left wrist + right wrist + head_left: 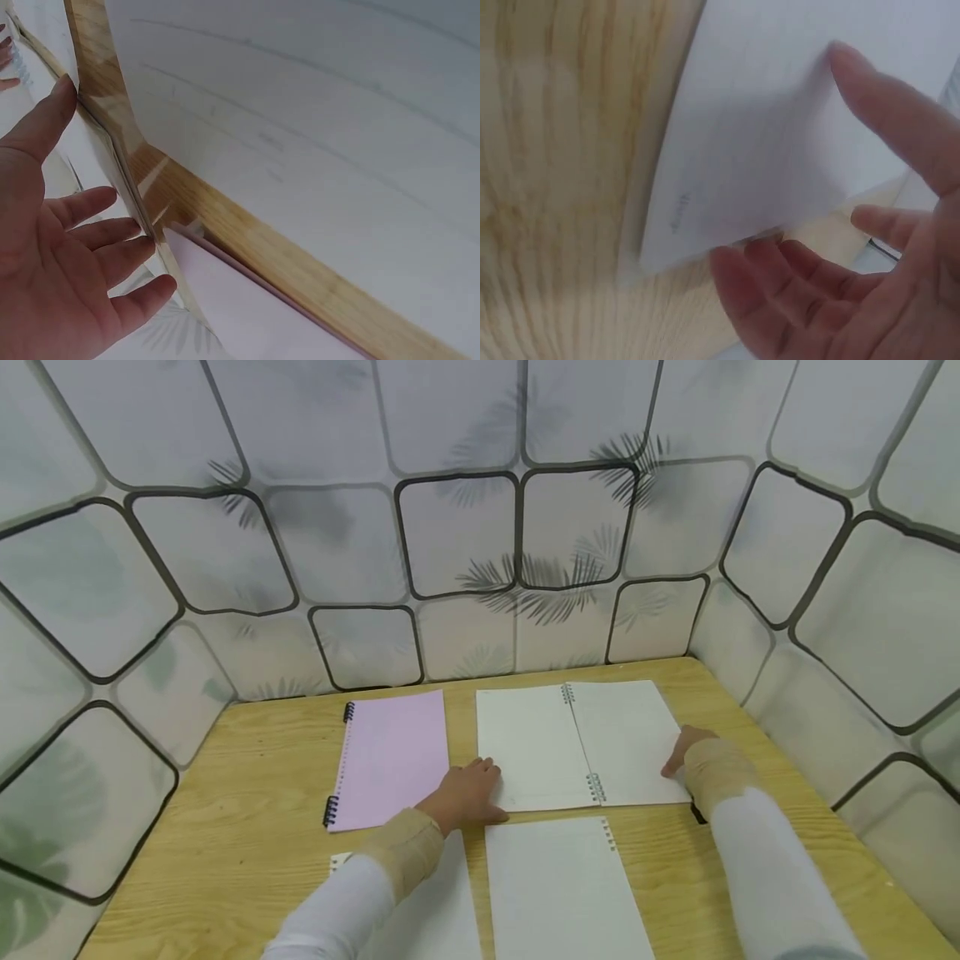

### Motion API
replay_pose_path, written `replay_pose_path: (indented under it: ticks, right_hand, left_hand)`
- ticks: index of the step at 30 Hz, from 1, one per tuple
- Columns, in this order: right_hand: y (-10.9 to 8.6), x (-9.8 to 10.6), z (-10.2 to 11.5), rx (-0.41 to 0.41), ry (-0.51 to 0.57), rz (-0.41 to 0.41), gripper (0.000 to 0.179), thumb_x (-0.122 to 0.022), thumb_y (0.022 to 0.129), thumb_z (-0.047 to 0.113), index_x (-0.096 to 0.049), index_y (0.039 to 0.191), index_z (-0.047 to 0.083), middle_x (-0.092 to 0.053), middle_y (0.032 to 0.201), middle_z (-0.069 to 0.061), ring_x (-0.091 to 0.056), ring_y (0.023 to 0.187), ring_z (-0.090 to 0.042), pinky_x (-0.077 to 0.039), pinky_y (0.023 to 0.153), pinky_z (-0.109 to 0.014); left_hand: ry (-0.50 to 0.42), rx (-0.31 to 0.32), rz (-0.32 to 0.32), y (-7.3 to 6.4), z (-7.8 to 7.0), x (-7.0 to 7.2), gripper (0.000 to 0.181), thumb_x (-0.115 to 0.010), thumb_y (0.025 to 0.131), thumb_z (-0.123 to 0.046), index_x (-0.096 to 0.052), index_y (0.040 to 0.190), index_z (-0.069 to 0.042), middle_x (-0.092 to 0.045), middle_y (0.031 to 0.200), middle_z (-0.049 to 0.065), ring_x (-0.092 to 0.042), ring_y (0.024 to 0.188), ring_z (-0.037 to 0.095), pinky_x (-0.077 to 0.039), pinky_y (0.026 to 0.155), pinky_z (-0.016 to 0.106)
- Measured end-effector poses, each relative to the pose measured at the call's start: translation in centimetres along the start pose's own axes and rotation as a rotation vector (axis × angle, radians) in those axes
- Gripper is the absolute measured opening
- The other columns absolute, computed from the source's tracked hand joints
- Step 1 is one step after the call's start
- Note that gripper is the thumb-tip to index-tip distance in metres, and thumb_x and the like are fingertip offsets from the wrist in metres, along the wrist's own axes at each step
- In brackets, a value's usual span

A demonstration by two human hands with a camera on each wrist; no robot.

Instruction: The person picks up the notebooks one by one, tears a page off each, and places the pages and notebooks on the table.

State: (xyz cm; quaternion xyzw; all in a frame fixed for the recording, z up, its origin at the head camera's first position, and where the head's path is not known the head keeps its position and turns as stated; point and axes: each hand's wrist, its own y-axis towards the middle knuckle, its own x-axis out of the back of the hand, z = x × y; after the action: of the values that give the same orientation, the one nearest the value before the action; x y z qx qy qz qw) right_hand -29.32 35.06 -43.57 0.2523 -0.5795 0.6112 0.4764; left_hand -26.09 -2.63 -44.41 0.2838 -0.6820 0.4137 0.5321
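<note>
A spiral notebook [531,747] lies spread open on the wooden table, with white pages on both sides of its coil. My left hand [468,795] rests at the lower left corner of it, fingers spread and fairly straight; in the left wrist view the fingertips touch a notebook edge. At the right page's outer edge is my right hand [687,750]. In the right wrist view its thumb lies on the white page [742,135] and its bent fingers meet the edge, holding it there. How far those fingers reach underneath is hidden.
A lilac spiral notebook [397,760] lies at the left. Nearer me are a white notebook [562,885] and another white one [431,918], partly covered by my left forearm. A small dark object [697,814] shows beside my right wrist. Patterned fabric walls [465,535] enclose the wooden table [217,827].
</note>
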Motion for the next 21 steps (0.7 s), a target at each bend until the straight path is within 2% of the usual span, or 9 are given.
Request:
replay_pose_path:
  ticks: [5,7,13,18,21]
  right_hand:
    - [-1.1,0.2,0.4,-0.082,0.112,0.009,0.072,-0.083,0.064,0.029,-0.053,0.109,-0.018,-0.05,0.118,-0.039,-0.052,0.105,-0.048,-0.045,0.092,-0.052]
    - [-1.5,0.3,0.4,-0.109,0.138,0.019,0.067,-0.083,0.064,0.028,-0.056,0.106,-0.017,-0.052,0.116,-0.038,-0.053,0.103,-0.047,-0.045,0.091,-0.053]
    - [-1.9,0.4,0.4,-0.159,0.177,0.034,0.076,-0.083,0.065,0.032,-0.052,0.111,-0.02,-0.049,0.118,-0.039,-0.051,0.105,-0.048,-0.044,0.092,-0.054]
    - [-1.4,0.5,0.3,-0.186,0.117,0.05,0.083,-0.081,0.065,0.041,-0.05,0.112,-0.02,-0.048,0.119,-0.039,-0.051,0.107,-0.047,-0.043,0.095,-0.052]
    - [-1.6,0.5,0.6,-0.179,0.104,0.057,0.079,-0.079,0.068,0.04,-0.051,0.112,-0.02,-0.048,0.12,-0.039,-0.05,0.108,-0.048,-0.043,0.096,-0.052]
  left_hand:
    - [-0.022,0.023,0.002,0.3,-0.1,-0.1,0.076,-0.067,0.076,-0.054,-0.044,0.135,-0.01,-0.043,0.144,0.007,-0.039,0.134,0.023,-0.038,0.104,0.048]
    - [-0.02,0.024,-0.005,0.4,-0.1,-0.4,0.077,-0.067,0.076,-0.054,-0.044,0.135,-0.01,-0.043,0.143,0.007,-0.04,0.133,0.023,-0.039,0.103,0.048]
    - [-0.039,0.032,-0.012,0.5,-0.1,-0.8,0.077,-0.067,0.076,-0.054,-0.043,0.135,-0.01,-0.042,0.145,0.007,-0.039,0.134,0.023,-0.041,0.102,0.047]
    - [-0.071,0.045,-0.007,0.4,-0.1,-0.7,0.078,-0.068,0.076,-0.052,-0.042,0.136,-0.009,-0.041,0.145,0.008,-0.039,0.134,0.023,-0.04,0.103,0.048]
    - [-0.092,0.051,-0.008,0.3,-0.1,-0.6,0.078,-0.069,0.076,-0.05,-0.042,0.136,-0.009,-0.041,0.145,0.008,-0.038,0.135,0.024,-0.039,0.103,0.049]
